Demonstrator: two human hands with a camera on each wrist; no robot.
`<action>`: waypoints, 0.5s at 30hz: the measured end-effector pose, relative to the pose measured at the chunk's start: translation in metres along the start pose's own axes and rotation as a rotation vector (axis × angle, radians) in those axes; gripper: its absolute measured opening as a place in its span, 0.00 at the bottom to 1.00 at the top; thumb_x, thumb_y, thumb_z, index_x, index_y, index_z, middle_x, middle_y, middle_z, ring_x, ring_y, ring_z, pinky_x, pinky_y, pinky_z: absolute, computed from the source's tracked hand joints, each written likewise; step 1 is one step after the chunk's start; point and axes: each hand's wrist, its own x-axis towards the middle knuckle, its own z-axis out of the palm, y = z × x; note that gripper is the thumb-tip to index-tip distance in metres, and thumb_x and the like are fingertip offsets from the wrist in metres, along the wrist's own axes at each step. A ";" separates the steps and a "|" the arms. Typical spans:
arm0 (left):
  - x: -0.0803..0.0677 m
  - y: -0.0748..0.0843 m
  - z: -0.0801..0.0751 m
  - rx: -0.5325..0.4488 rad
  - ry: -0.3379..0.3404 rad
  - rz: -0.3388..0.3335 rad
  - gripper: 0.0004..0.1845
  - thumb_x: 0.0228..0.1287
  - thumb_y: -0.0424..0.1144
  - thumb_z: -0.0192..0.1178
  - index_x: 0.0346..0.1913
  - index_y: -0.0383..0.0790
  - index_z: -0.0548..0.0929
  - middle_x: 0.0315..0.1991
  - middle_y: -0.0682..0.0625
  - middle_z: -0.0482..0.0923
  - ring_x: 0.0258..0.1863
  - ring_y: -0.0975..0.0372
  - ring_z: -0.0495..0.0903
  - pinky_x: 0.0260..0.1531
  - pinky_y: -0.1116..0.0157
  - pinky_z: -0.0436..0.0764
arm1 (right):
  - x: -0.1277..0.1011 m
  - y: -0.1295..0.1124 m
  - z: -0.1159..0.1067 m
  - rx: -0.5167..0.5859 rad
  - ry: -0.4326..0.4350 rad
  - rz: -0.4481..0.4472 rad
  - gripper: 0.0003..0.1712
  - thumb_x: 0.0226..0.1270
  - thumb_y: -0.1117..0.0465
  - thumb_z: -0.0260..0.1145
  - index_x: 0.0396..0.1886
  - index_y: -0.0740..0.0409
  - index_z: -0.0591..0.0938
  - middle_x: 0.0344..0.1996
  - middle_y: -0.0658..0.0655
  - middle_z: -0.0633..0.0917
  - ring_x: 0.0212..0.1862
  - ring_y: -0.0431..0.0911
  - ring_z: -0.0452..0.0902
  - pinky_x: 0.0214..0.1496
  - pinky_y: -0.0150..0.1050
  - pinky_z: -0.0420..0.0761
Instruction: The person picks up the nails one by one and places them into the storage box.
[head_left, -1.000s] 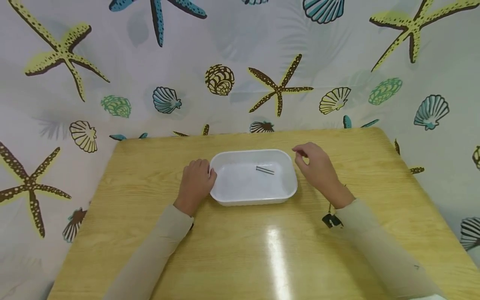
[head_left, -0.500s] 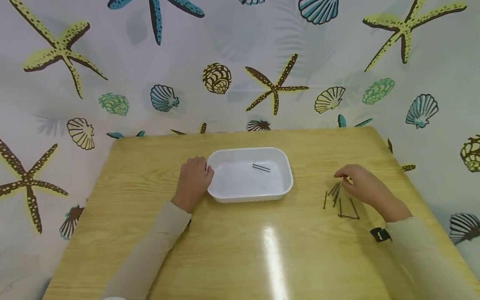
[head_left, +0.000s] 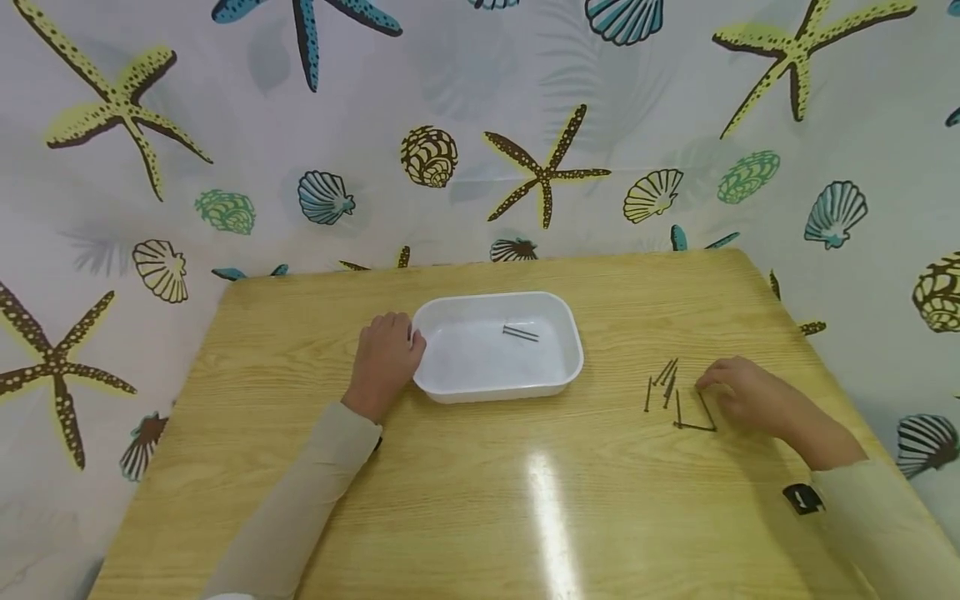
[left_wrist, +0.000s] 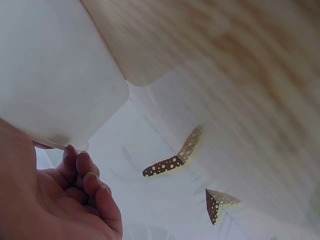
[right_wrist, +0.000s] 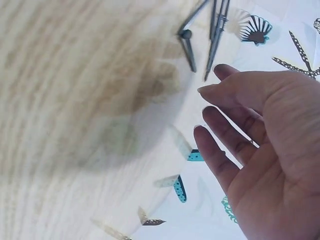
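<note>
Head view shows the right hand low over the table, its fingertips at the right edge of a small scatter of nails. In the right wrist view the fingers are extended and only loosely bent, with the nail tips just beyond them; nothing is pinched between them, so this hand holds nothing yet. The left hand rests on the table against the left end of the white tray, fingers curled loosely beside the rim. The left wrist view shows those fingers tucked under the tray's corner lip rather than clamped round it, so I read it as steadying, not gripping.

Two nails in the tray lie right of its centre. The loose ones sit well apart from the tray, to its right, several crossing one another.

The risks, as I judge them: the nails are thin and flat on a smooth, glossy top, so fingertips may slide over one instead of lifting it, or nudge it toward the table's right edge, which is near. Because some overlap, pulling at one could drag or flick a neighbour. Points face various ways, so a careless pinch could prick a finger. The light tray could skid if the left hand pushes rather than braces.
</note>
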 end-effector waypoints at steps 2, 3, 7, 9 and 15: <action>0.000 0.000 0.000 -0.004 0.004 0.005 0.14 0.66 0.43 0.46 0.23 0.42 0.66 0.21 0.49 0.64 0.24 0.55 0.63 0.27 0.59 0.63 | -0.001 0.001 0.005 -0.022 0.011 -0.028 0.16 0.55 0.79 0.58 0.40 0.62 0.83 0.38 0.61 0.80 0.43 0.60 0.75 0.42 0.54 0.74; 0.000 0.000 0.000 -0.003 0.004 0.008 0.14 0.66 0.42 0.46 0.23 0.42 0.66 0.22 0.50 0.64 0.24 0.55 0.63 0.27 0.59 0.62 | -0.002 0.002 0.007 -0.032 0.013 -0.040 0.16 0.55 0.79 0.57 0.40 0.62 0.83 0.37 0.60 0.80 0.42 0.59 0.75 0.42 0.54 0.74; -0.001 0.000 -0.001 -0.009 0.009 0.009 0.13 0.66 0.42 0.47 0.23 0.42 0.66 0.21 0.50 0.64 0.24 0.55 0.64 0.26 0.59 0.62 | -0.004 0.002 0.012 -0.031 0.019 -0.031 0.15 0.57 0.76 0.58 0.41 0.59 0.83 0.39 0.58 0.80 0.43 0.58 0.75 0.43 0.53 0.74; -0.001 0.000 -0.002 -0.014 0.017 0.006 0.13 0.65 0.41 0.47 0.23 0.42 0.66 0.21 0.50 0.64 0.24 0.55 0.63 0.26 0.59 0.62 | -0.003 0.002 0.013 -0.021 0.026 -0.027 0.14 0.56 0.74 0.61 0.41 0.58 0.82 0.39 0.57 0.80 0.43 0.57 0.74 0.43 0.53 0.73; -0.001 -0.002 -0.002 -0.009 0.032 0.014 0.12 0.64 0.40 0.47 0.23 0.42 0.66 0.21 0.50 0.63 0.23 0.56 0.63 0.25 0.60 0.62 | 0.000 0.005 0.015 0.010 0.038 -0.039 0.12 0.54 0.69 0.67 0.38 0.53 0.81 0.38 0.52 0.78 0.42 0.53 0.73 0.41 0.50 0.73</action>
